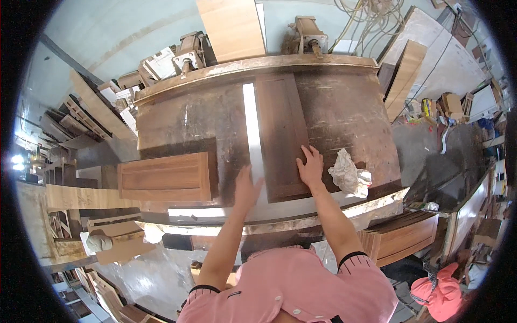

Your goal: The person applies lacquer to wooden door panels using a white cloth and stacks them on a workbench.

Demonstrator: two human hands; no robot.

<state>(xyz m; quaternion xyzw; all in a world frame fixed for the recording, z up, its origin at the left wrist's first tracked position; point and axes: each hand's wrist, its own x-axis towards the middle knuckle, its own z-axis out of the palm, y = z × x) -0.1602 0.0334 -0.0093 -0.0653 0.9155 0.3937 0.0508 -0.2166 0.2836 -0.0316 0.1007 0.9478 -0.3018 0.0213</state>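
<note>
Pale blue wall (145, 24), shiny grey floor (153, 272)

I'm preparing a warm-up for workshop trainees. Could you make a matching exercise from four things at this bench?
1. dark panel
2. reddish-brown panel
3. whitish wad
4. right hand

A. crumpled
B. at the dark panel's right edge
C. long sides run from near to far
D. lying left of the left hand

Pairs: 1-C, 2-D, 3-A, 4-B
</note>
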